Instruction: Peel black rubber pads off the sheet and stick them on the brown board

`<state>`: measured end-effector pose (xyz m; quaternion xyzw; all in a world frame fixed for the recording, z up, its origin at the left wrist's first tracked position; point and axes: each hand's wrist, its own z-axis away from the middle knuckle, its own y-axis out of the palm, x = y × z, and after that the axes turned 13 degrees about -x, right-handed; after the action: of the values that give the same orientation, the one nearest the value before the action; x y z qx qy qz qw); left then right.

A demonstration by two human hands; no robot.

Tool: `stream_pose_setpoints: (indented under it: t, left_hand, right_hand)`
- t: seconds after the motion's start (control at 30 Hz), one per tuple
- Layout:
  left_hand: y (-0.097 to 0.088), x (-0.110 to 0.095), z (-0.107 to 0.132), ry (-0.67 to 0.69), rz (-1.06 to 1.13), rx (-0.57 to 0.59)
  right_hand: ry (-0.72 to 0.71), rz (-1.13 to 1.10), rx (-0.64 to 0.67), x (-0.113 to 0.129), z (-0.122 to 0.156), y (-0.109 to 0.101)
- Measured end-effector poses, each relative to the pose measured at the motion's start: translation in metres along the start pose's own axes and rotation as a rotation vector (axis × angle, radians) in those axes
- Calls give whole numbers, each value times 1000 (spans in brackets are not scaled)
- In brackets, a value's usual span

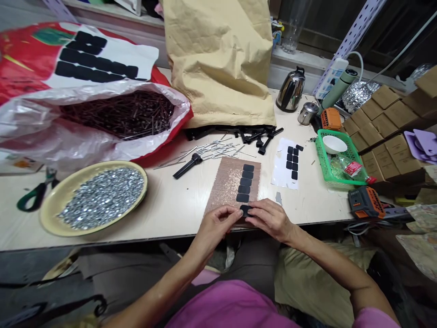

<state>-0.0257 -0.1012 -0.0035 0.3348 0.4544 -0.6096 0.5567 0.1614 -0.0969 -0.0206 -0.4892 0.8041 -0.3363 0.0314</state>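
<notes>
My left hand [221, 221] pinches the left edge of a small black rounded-square pad [244, 210] at the table's front edge. On the pad's other side, the fingers of my right hand [271, 219] grip its right edge. Just beyond, a column of several similar black pads [244, 189] lies on a brown textured mat [225, 175] speckled with pale grains. To the right, a white backing sheet [277, 171] carries more black pads. Behind the mat are a loose pile of thin metal rods [215, 149] and a black plastic piece [186, 167].
At left are a yellow bowl [51, 214] of small metal pieces, scissors [32, 196] and an open bag [164, 141] of dark rods. A big tan bag [221, 59] stands behind. A kettle [290, 91], green basket [324, 175], power-tool battery [365, 202] and stacked boxes [385, 118] fill the right.
</notes>
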Motion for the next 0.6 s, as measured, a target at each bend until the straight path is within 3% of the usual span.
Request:
stream_pose_setpoints:
  t: [0.1, 0.2, 0.4, 0.6]
  left_hand:
    - [-3, 8, 3, 353, -239, -128]
    - [-6, 15, 6, 573, -496, -213]
    - [-20, 29, -4, 856, -704, -485]
    - [-19, 41, -5, 1088, -607, -328]
  right_hand:
    - [-83, 56, 51, 1, 3, -3]
    - [-111, 64, 100, 2, 5, -3]
    - [138, 27, 38, 4, 5, 8]
    - [317, 58, 21, 3, 9, 22]
